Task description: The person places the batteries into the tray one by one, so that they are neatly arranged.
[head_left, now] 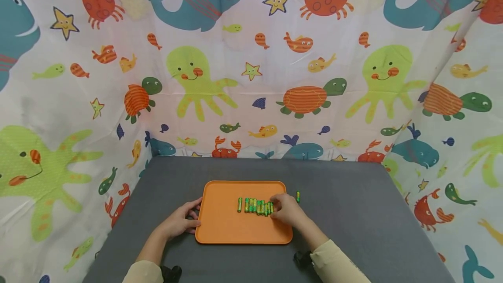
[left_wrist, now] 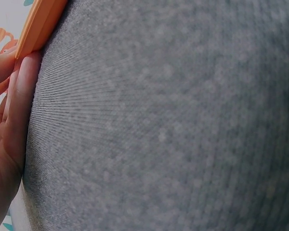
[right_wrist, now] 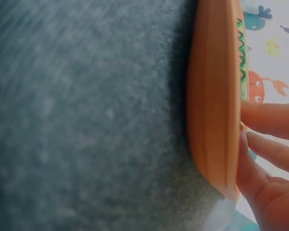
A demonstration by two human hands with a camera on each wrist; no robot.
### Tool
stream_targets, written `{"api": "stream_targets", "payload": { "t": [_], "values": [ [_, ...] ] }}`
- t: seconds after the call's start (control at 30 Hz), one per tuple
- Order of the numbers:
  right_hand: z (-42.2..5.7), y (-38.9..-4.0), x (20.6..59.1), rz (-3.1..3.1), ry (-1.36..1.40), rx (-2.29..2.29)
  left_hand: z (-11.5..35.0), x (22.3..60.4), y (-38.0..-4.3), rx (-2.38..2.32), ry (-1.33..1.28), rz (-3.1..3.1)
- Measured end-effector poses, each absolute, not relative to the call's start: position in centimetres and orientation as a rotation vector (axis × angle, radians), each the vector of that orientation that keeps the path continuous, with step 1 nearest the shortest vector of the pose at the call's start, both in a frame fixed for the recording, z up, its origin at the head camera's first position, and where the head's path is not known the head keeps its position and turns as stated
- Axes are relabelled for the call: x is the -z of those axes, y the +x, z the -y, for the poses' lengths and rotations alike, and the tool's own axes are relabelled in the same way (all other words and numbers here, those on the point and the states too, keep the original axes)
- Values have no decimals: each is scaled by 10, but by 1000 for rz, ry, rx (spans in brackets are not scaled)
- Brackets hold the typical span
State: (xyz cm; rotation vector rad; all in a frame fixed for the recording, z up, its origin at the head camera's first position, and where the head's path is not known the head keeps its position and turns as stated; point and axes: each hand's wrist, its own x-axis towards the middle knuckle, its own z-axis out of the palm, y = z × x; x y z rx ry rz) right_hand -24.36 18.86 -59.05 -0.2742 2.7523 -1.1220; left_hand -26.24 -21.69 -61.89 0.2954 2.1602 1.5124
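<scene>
An orange tray [head_left: 220,230] lies on the grey table. My left hand [head_left: 181,219] holds its left rim; in the left wrist view the thumb and fingers pinch the tray's edge [left_wrist: 41,26]. Several small green-and-yellow batteries [head_left: 257,206] lie side by side in a row on the tray, with one battery [head_left: 239,205] a little apart on the left. At the row's right end, my right hand [head_left: 288,209] has thumb and index finger about the ends of the last battery, partly hidden by the fingers. The right wrist view shows battery ends [right_wrist: 242,60] past the tray wall.
Another green battery [head_left: 298,197] lies on the grey table [head_left: 346,213], just right of the tray and beyond my right hand. A curtain [head_left: 251,95] printed with sea animals stands behind the table and along both sides.
</scene>
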Motion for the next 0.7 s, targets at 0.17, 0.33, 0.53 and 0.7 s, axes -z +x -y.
{"api": "stream_targets", "payload": {
  "t": [0.17,0.33,0.53,0.7],
  "values": [
    [-190,-242,593,-2744,-252,1129,217,619,-263,-1515,296,-2153],
    [-196,-242,594,-2742,-269,1161,217,621,-263,-1511,309,-2154],
    [-218,-246,586,-2904,-151,1235,217,622,-263,-1497,304,-2166],
    [-244,-250,585,-3070,-51,1203,217,620,-263,-1499,284,-2170]
  ]
}}
